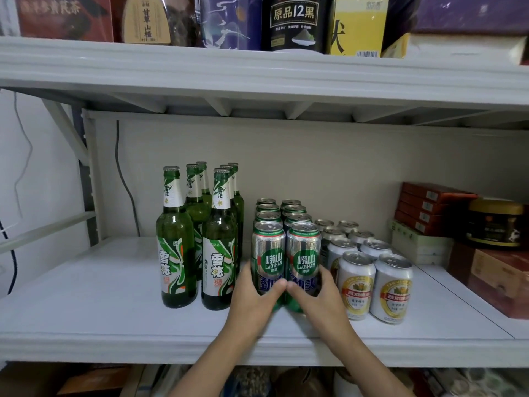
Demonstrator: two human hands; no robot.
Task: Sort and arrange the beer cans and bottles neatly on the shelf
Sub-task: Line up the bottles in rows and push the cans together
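Standing at the shelf (114, 305) front between green bottles (217, 253) and white cans (375, 285), two Laoshan cans (286, 253) are gripped, the left hand (254, 299) curled round one, the right hand (317, 299) round the other.

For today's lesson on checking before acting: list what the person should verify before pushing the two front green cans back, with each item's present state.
1. Left hand on left front Laoshan can: ok.
2. Right hand on right front Laoshan can: ok.
3. Both cans upright: ok.
4. Labels facing forward: ok.
5. Space behind the rear cans: cannot tell.
6. Gap to the green bottles: ok.
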